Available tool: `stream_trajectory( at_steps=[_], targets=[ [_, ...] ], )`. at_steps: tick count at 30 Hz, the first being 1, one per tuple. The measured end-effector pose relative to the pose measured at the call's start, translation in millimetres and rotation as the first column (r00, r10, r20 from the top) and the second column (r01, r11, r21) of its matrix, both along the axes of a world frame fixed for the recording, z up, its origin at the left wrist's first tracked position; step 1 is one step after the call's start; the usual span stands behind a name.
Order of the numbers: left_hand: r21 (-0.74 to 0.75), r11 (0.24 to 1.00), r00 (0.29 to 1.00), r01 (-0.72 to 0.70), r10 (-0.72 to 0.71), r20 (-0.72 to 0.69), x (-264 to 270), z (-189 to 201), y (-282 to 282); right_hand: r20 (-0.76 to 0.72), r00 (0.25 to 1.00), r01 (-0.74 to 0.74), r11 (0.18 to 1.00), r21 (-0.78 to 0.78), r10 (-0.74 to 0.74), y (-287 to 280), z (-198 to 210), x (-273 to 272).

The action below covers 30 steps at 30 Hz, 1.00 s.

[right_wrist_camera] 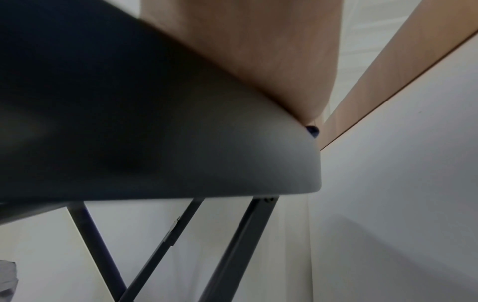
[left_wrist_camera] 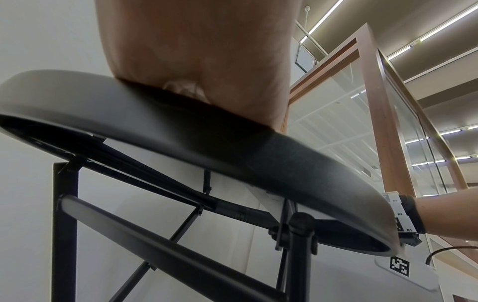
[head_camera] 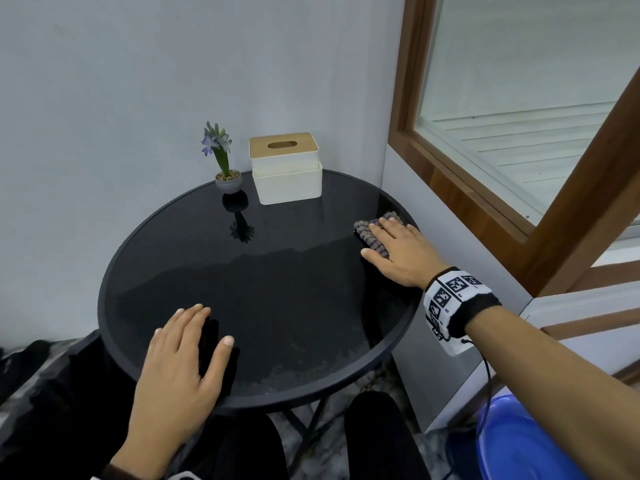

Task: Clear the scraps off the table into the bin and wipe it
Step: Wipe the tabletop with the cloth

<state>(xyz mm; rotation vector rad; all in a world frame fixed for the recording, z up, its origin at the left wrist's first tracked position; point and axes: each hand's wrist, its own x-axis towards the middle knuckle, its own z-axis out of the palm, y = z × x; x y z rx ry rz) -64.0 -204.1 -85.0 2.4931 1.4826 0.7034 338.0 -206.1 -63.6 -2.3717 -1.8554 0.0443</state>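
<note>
A round black glass table fills the head view; its near half looks damp and streaked. My right hand lies flat with straight fingers on a grey-purple knobbly cloth at the table's right edge. My left hand rests flat, fingers spread, on the near left part of the top. No scraps show on the surface. Both wrist views look up from below the table rim at the heel of each hand, with the fingers hidden.
A small potted hyacinth and a white tissue box with a wooden lid stand at the table's back. A wood-framed window is close on the right. A blue plastic tub sits on the floor at lower right.
</note>
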Motion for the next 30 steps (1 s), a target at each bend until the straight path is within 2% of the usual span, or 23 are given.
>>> stream_trajectory(
  at_steps=[5,15,21,30],
  targets=[
    [0.004,1.000,1.000,-0.005,0.005,-0.010,0.8,0.8,-0.7,0.022,1.000,0.001,1.000,0.015,-0.001,-0.9,2.0,-2.3],
    [0.015,1.000,1.000,-0.013,0.013,0.010,-0.2,1.9,-0.3,-0.026,1.000,0.004,1.000,0.028,-0.003,-0.2,1.9,-2.2],
    [0.017,1.000,1.000,-0.015,0.015,0.022,-0.1,2.5,-1.7,0.011,1.000,0.004,1.000,0.030,-0.004,0.2,0.4,-4.3],
    [-0.037,0.999,0.998,0.018,-0.016,0.061,-0.4,7.7,-1.3,-0.002,1.000,0.012,1.000,0.025,-0.012,-2.9,3.8,-6.9]
  ],
)
